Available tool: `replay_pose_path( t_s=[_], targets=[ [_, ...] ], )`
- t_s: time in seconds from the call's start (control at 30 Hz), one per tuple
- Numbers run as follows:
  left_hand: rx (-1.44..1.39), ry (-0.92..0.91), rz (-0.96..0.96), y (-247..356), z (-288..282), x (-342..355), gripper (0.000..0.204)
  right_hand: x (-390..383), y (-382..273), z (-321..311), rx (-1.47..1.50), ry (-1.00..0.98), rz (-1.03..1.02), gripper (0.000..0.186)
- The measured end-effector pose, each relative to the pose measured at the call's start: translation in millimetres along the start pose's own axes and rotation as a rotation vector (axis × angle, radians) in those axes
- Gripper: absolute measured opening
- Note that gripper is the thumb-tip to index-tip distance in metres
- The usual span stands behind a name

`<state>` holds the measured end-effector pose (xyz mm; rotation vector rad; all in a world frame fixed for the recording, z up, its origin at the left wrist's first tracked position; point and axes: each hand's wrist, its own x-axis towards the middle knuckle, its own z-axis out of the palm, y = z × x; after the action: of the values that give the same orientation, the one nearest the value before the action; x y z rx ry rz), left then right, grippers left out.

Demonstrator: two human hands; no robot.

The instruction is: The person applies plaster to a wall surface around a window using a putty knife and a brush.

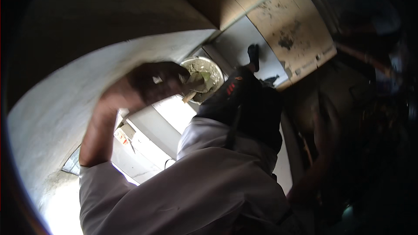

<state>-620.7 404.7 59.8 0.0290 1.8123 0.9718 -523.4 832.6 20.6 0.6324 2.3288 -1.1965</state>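
My left hand (159,82), blurred by motion, reaches over the near left side of a round bucket (217,66). Its fingers look closed on what appears to be a trowel, whose flat blade (199,82) lies over the bucket's mouth. Inside the bucket is a lumpy grey-brown mix (201,65). A short light-brown strip (190,96) shows at the bucket's near edge, beside the blade. My right hand (325,119) hangs in deep shadow on the right, away from the bucket. Its fingers are too dark and smeared to read.
A pale wall (143,50) curves along the left. Ahead lies a wood-coloured panel (300,35) with dark stains, beside a grey surface (233,39) under my dark-covered foot (253,56). A small box (125,134) with red marks sits at lower left. Shadowed clutter fills the right.
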Motion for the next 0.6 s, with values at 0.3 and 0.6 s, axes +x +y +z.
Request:
replay_pose_path(
  t_s=[0.3,0.6],
  targets=[
    [-0.648,0.586,0.307,-13.0,68.9,146.7,0.047,200.6,-58.7,77.2,0.397,-0.248,-0.216,0.032],
    [-0.727,0.788,-0.194,-77.4,15.9,123.7,0.053,304.5,-193.0,195.9,0.326,-0.721,-0.122,0.034]
  ],
)
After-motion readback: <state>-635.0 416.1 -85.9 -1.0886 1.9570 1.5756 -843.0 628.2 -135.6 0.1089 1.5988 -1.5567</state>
